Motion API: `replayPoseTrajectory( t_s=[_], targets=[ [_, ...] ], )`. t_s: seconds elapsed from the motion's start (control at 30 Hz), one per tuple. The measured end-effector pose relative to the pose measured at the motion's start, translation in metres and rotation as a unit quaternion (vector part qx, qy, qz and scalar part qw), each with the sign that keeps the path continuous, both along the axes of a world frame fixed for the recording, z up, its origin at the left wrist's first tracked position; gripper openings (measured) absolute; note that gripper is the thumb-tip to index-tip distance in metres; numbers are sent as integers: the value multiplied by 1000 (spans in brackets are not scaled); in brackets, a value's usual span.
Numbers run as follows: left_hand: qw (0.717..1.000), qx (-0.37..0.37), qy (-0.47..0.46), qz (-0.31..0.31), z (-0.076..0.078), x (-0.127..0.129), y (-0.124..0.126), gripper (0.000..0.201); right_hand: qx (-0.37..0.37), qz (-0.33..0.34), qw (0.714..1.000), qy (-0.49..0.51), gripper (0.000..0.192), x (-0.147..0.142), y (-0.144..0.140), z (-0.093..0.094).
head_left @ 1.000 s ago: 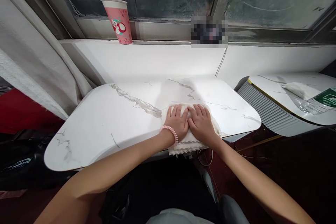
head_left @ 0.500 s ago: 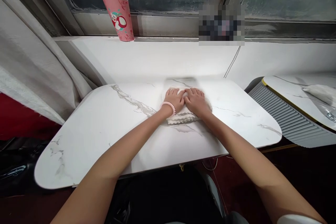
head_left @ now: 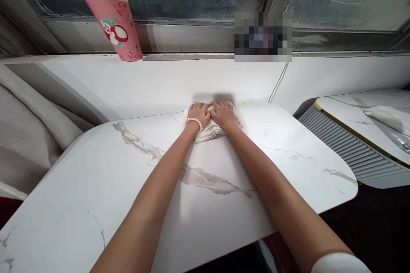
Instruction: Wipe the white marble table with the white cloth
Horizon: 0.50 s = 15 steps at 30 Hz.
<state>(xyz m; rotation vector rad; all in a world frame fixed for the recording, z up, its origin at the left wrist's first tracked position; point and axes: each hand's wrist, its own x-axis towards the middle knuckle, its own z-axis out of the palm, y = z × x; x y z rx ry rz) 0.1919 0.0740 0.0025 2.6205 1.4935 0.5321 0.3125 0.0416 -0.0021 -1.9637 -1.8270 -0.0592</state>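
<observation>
A folded off-white cloth [head_left: 209, 133] lies on the white marble-patterned tabletop [head_left: 205, 209], close to the wall. Flat on the cloth's left part rests my left hand [head_left: 200, 113], fingers stretched forward, with a pink coiled band round the wrist. My right hand [head_left: 223, 114] presses down on its right part, fingers also extended. The two thumbs almost meet in the middle. Both palms hide much of the cloth, whose wavy near edge shows between my wrists.
On the window ledge stands a pink paper cup [head_left: 117, 30] with a red straw. A blurred-out patch covers something on the ledge farther right. A grey curtain [head_left: 25, 128] hangs at left. Another table [head_left: 349, 108] at right bears a whitish cloth-like item [head_left: 387, 117].
Both hands have slid the cloth away from me, up to the wall side of the tabletop. The camera view has shifted closer over the table.
</observation>
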Motion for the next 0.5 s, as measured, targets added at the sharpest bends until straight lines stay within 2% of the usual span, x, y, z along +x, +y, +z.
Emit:
replayPoseTrajectory(
  t_s=[0.13, 0.27, 0.4, 0.5],
  targets=[
    [1000, -6, 4, 2, 1, 0, 2, 44, -2, -2, 1000, -11, 38, 1, 5, -1],
    [1000, 4, 4, 7, -1, -3, -8, 45, -4, 3, 1000, -14, 41, -2, -3, -2],
    [1000, 11, 7, 12, -2, -12, -32, 45, -8, 9, 1000, -20, 41, -11, -29, 0],
    [1000, 9, 22, 10, -1, -21, -59, 45, -8, 3, 999, -32, 41, -24, -60, 2]
  ],
)
